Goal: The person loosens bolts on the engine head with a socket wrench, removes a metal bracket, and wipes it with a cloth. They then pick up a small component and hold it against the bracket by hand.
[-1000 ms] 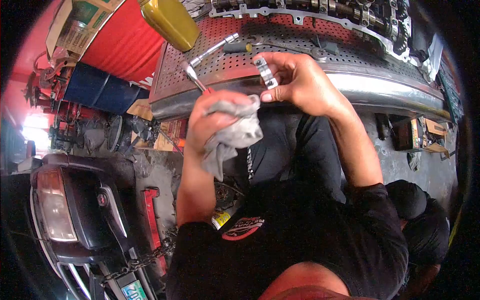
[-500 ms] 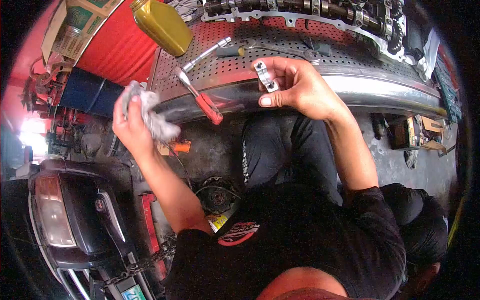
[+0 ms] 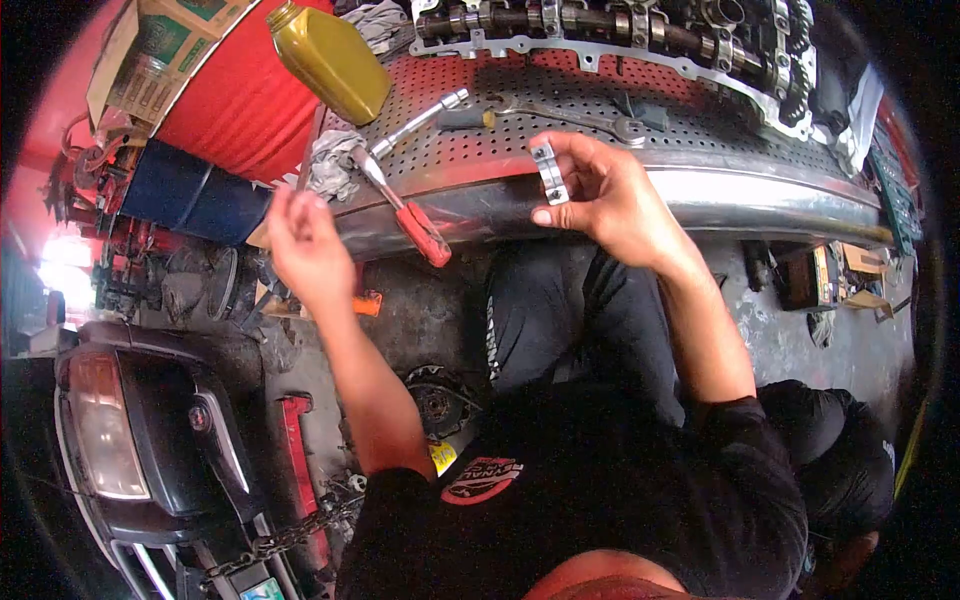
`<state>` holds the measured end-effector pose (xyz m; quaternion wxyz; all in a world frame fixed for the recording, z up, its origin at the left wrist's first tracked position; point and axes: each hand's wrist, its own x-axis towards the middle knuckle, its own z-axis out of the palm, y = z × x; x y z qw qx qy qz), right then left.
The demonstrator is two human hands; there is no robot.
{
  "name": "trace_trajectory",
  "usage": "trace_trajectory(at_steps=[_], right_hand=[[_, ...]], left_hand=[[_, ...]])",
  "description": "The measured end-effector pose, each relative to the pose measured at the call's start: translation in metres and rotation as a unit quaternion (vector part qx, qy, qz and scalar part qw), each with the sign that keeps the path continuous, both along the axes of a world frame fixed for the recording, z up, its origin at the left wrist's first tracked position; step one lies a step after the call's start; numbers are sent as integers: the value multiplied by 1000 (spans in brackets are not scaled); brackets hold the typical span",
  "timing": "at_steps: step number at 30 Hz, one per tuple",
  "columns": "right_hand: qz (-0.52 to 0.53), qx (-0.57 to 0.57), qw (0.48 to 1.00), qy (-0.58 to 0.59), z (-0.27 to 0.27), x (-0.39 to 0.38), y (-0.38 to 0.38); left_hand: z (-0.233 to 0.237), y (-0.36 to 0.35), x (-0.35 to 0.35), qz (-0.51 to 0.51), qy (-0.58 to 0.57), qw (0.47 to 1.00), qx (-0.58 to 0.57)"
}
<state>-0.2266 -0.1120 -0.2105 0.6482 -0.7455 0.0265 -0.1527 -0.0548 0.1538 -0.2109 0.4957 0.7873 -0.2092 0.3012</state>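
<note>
My right hand (image 3: pixel 615 205) pinches a camshaft bearing cap (image 3: pixel 549 175), a small silver piece with dark bolt holes, between thumb and fingers above the bench's front edge. To the left, my left hand (image 3: pixel 310 250) is raised with loosely bent, slightly blurred fingers and no rag in it. Just beyond it, a crumpled grey rag (image 3: pixel 336 168) lies on the bench corner. Beside the rag is a ratchet with a red handle (image 3: pixel 423 236), its grip jutting over the rounded edge. A chrome extension bar (image 3: pixel 418 122) lies behind it.
On the perforated metal bench (image 3: pixel 480 155) are a wrench (image 3: pixel 570 117), a gold oil bottle (image 3: pixel 335 65) and a cylinder head with camshafts (image 3: pixel 640 40). A dark vehicle front (image 3: pixel 170 420) stands at lower left. Another person's dark clothing (image 3: pixel 840 450) shows at lower right.
My left hand has let go of the rag, now on the bench corner, and has drawn back to the right. My right hand has shifted slightly right and turned the bearing cap more upright.
</note>
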Motion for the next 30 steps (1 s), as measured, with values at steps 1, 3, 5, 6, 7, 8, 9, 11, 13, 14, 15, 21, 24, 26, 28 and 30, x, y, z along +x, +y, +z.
trace_trajectory(at_steps=[1,3,5,6,7,8,9,11,13,14,15,21,24,26,28,30], right_hand=[[-24,-19,999,13,-4,0,3],[-81,-124,989,0,6,-11,17],[-109,-327,932,-112,-3,-13,27],[-98,-376,918,-81,1,-21,37],[-84,-402,907,-93,-2,-25,48],[-79,-427,896,-94,-10,-34,56],[-90,-442,889,-84,-14,-39,62],[-98,-430,895,-71,-26,-49,63],[-67,-368,927,-23,-40,-63,55],[-73,-311,948,-19,-45,-76,49],[-77,-249,965,-20,-48,-88,45],[-88,9,994,68,-95,-124,30],[-186,119,971,90,-120,-123,41],[-250,102,959,80,-119,-123,47],[-267,13,961,75,-125,-139,42],[-324,28,946,13,-143,-155,37]], left_hand=[[-1,-7,-25,-78,36,996,-37],[-4,-23,-79,-188,131,971,-70],[-13,-40,-123,-252,228,937,-86],[-19,-48,-138,-283,272,914,-105],[-32,-54,-142,-291,293,904,-106],[-48,-61,-147,-309,321,890,-100],[-55,-62,-149,-334,336,872,-124],[-66,-65,-152,-348,374,846,-156],[-72,-75,-160,-381,421,807,-161],[-80,-78,-163,-415,458,760,-202],[-82,-82,-169,-425,480,737,-213],[-103,-101,-184,-479,428,767,11],[-107,-109,-188,-442,225,859,126],[-99,-117,-194,-411,121,877,216],[-94,-117,-203,-411,128,871,239],[-100,-113,-199,-398,79,886,226]])
